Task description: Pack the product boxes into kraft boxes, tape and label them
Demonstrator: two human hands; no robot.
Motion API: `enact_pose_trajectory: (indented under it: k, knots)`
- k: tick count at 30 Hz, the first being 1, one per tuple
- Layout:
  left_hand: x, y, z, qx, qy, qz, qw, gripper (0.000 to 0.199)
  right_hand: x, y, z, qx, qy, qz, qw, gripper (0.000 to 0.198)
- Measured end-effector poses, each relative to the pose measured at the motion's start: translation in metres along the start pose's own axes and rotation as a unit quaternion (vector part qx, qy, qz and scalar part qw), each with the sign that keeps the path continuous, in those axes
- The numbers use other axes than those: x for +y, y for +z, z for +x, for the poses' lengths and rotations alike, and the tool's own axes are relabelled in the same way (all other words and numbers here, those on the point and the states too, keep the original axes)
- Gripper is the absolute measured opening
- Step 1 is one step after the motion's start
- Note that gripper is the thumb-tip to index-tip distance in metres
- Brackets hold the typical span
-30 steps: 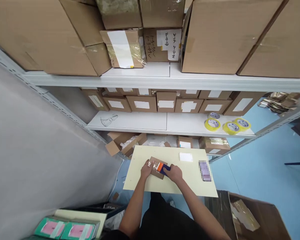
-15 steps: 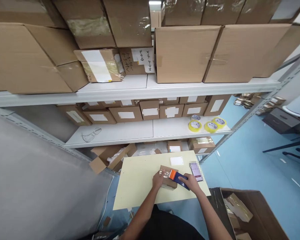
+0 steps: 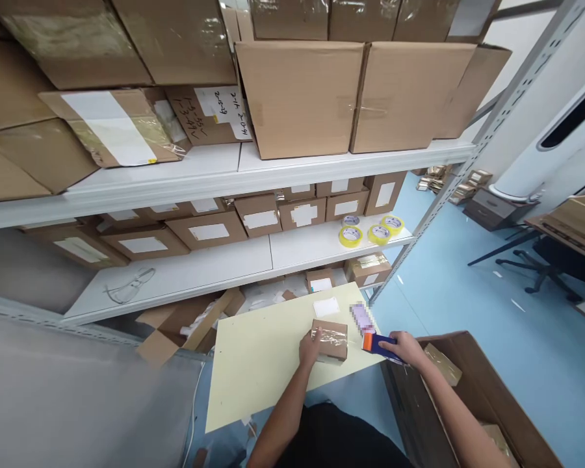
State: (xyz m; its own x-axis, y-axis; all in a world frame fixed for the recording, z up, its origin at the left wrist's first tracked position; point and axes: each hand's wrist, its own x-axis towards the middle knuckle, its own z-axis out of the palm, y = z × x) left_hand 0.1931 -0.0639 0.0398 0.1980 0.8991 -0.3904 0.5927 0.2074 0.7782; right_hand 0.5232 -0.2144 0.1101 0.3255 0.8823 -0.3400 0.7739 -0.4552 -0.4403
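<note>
A small cardboard box (image 3: 332, 338) with shiny clear tape across its top sits on the pale yellow table (image 3: 253, 351). My left hand (image 3: 309, 348) grips the box's left side, thumb on the top edge. At the table's right edge my right hand (image 3: 405, 348) is closed around a dark blue tape dispenser (image 3: 383, 345) with an orange front end, apart from the box. Just behind the dispenser lies a phone (image 3: 362, 318), partly blurred. A white card (image 3: 326, 307) rests near the table's far edge.
A large open carton (image 3: 400, 396) with small boxes in it stands to the right of the table. Behind, a white shelf rack (image 3: 234, 260) holds cardboard boxes and several tape rolls (image 3: 351, 236). An open box (image 3: 190, 325) juts out at the left.
My right hand has carried the tape dispenser off the box, rightward to the table's edge. My left hand stays on the box. The camera view has turned to the right.
</note>
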Motion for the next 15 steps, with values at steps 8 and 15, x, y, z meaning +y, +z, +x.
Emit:
enact_pose_trajectory:
  k: [8, 15]
  knots:
    - [-0.038, -0.076, 0.031, 0.041, -0.066, -0.032, 0.996, 0.056, -0.098, 0.093, 0.032, -0.017, -0.027, 0.146, 0.989, 0.049]
    - [-0.080, -0.121, 0.026, 0.105, -0.070, -0.044, 0.991, 0.054, -0.204, 0.121, 0.052, -0.062, -0.073, 0.099, 0.990, 0.043]
